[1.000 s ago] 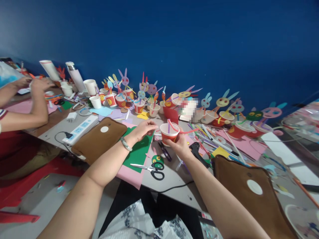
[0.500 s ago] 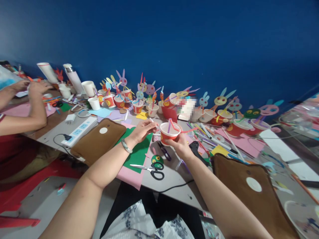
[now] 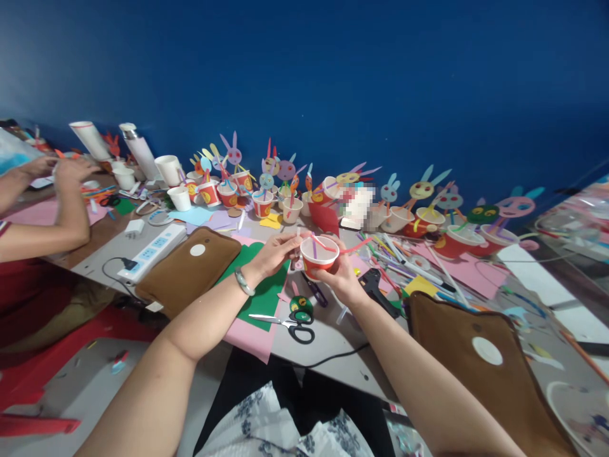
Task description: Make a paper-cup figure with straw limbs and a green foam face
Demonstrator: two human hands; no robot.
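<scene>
A red and white paper cup (image 3: pixel 318 263) is held over the table by my right hand (image 3: pixel 341 274), fingers wrapped round its right side. A purple strip and a pink-red strip stand inside the cup, and a red strip (image 3: pixel 358 245) sticks out to its right. My left hand (image 3: pixel 278 252), with a bangle at the wrist, is closed at the cup's left rim; a small whitish stick-like piece (image 3: pixel 299 233) shows at its fingertips, partly hidden. Below lie black-handled scissors (image 3: pixel 301 326), a green paper face (image 3: pixel 301 306) and a dark purple tool (image 3: pixel 318 293).
A black glue gun (image 3: pixel 378 291) lies to the right, beside pens and strips. Brown padded warmers (image 3: pixel 188 270) flank me, a power strip (image 3: pixel 153 251) at left. Cups with paper rabbits (image 3: pixel 233 155) line the blue wall. Another person's arms (image 3: pixel 52 216) work at far left.
The cup and my right hand have shifted slightly left. My left hand has moved right, bringing its fingertips to the cup's left side.
</scene>
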